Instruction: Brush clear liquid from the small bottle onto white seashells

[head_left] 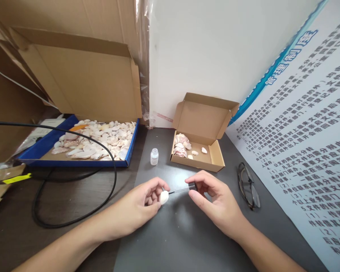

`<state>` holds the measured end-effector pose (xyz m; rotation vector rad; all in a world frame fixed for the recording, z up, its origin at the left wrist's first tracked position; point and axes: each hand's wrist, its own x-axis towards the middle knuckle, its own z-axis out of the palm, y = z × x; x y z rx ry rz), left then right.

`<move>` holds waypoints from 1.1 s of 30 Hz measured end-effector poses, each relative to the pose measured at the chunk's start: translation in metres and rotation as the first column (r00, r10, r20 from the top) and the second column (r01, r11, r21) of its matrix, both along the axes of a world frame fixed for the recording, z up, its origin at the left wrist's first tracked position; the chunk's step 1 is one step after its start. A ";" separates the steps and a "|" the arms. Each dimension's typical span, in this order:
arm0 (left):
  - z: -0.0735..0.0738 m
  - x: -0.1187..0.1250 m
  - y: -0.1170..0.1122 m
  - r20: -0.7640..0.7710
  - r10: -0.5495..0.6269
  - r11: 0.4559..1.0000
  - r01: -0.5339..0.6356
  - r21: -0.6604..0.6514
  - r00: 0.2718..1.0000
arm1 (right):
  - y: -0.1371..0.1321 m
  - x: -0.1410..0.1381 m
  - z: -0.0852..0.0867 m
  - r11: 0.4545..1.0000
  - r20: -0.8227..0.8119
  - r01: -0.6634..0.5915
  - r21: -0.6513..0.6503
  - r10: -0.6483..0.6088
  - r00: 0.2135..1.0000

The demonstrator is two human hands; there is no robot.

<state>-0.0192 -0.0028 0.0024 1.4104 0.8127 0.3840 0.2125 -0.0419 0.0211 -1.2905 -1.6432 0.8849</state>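
Observation:
Between thumb and forefinger, my left hand [143, 202] pinches a small white seashell [164, 197] above the dark mat. My right hand [215, 198] grips the black cap of a brush applicator [181, 189], whose thin stem points left. The brush tip meets the shell's upper right edge, or lies very close to it. Beyond my hands stands an uncapped little glass bottle [154, 156] with a pale label. A small open cardboard box [198, 163] behind it holds several shells, some of them ridged and pinkish.
At the left, a blue-sided box [82, 163] full of shells stands with its lid up. A black cable [115, 181] loops in front of it. Eyeglasses [248, 187] lie at the right, beside a printed poster [300, 143]. A white panel [209, 49] rises behind.

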 end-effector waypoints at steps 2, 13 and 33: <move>0.000 0.000 -0.001 0.012 0.008 1.000 -0.008 -0.011 1.000 | 0.000 0.000 0.000 1.000 -0.010 0.005 0.007 -0.005 1.000; 0.005 0.001 0.000 -0.014 -0.010 0.999 0.011 0.036 1.000 | 0.001 -0.002 0.000 1.000 0.000 0.010 -0.010 -0.010 1.000; -0.002 -0.001 0.001 -0.031 -0.017 0.999 0.019 0.050 0.999 | 0.001 -0.002 -0.001 1.000 0.015 -0.018 -0.007 0.018 1.000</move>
